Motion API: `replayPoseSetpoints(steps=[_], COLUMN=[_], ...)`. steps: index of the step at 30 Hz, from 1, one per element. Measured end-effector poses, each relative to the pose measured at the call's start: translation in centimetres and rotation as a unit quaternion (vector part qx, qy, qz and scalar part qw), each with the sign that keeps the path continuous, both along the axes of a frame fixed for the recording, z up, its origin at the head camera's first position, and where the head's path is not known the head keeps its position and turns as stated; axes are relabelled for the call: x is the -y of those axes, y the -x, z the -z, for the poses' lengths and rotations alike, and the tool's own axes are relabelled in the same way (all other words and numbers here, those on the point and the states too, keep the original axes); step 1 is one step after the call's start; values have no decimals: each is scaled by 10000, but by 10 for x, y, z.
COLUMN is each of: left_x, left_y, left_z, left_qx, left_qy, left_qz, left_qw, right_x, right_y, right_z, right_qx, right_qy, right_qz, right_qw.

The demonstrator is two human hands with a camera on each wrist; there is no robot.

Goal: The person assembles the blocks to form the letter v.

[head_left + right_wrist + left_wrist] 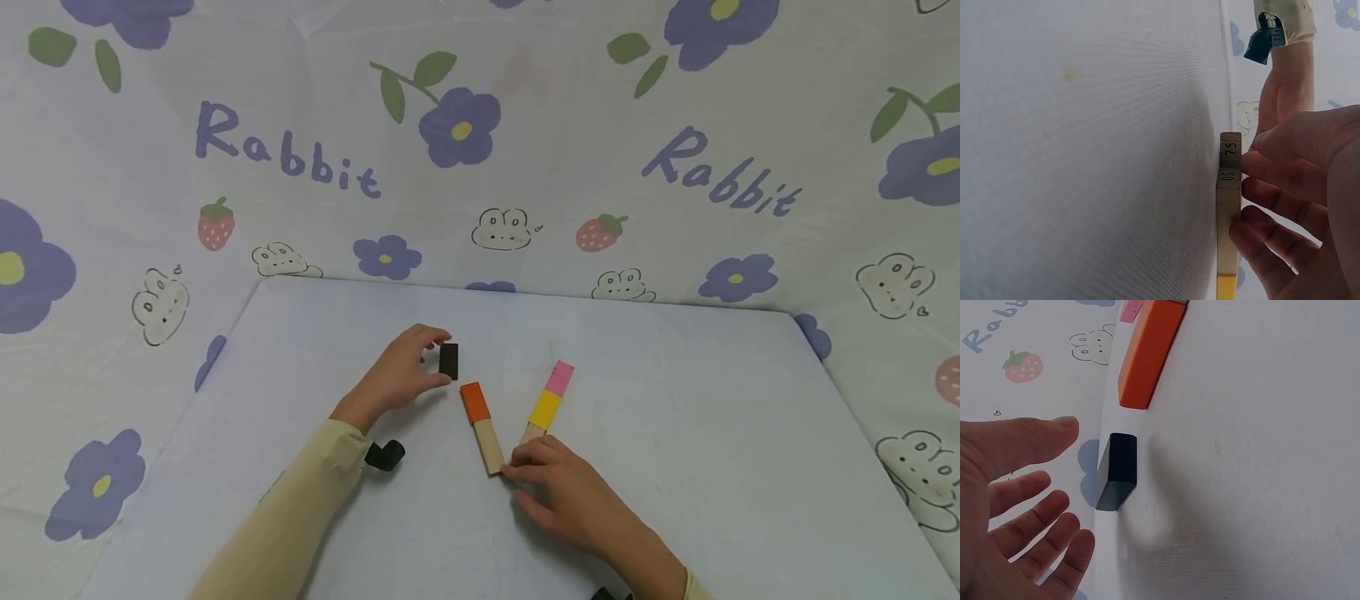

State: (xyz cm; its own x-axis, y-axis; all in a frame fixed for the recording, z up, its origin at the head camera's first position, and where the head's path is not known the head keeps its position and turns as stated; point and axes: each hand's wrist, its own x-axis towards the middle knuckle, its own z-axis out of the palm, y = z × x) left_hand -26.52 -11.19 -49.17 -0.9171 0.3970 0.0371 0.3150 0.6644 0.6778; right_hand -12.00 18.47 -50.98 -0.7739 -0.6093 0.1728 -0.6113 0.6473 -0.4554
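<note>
Near the middle of the table, my left hand (397, 371) is spread around a black block (448, 362), thumb and fingers at its two ends. The left wrist view shows a gap between the thumb and that block (1124, 462). Just below it, an orange block (476, 403) lies end to end with a plain wooden block (489, 447). A pink block (559, 379) and a yellow block (545, 411) line up with another plain wooden block (532, 433), partly hidden by my right hand (570, 496). My right fingertips rest at the wooden blocks' near ends, marked with numbers in the right wrist view.
The blocks lie on a white table (675, 400). A patterned cloth (540, 175) with flowers, rabbits and strawberries hangs behind and at the sides. A black wrist camera (386, 455) sticks out from the left sleeve (292, 500).
</note>
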Motion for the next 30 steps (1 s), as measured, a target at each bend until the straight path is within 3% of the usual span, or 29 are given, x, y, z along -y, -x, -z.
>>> replayPoseSetpoints(steps=[9,30], left_x=[0,-1], left_y=[7,15], left_z=[7,12], left_qx=[93,103], left_qy=[124,221], left_qz=[9,134], left_qw=[9999,9996], right_x=[-1,-3], right_y=[0,0], right_z=[1,4], right_qx=[46,-82], right_qy=[22,92], right_qz=[9,-43], right_qw=[10000,9999])
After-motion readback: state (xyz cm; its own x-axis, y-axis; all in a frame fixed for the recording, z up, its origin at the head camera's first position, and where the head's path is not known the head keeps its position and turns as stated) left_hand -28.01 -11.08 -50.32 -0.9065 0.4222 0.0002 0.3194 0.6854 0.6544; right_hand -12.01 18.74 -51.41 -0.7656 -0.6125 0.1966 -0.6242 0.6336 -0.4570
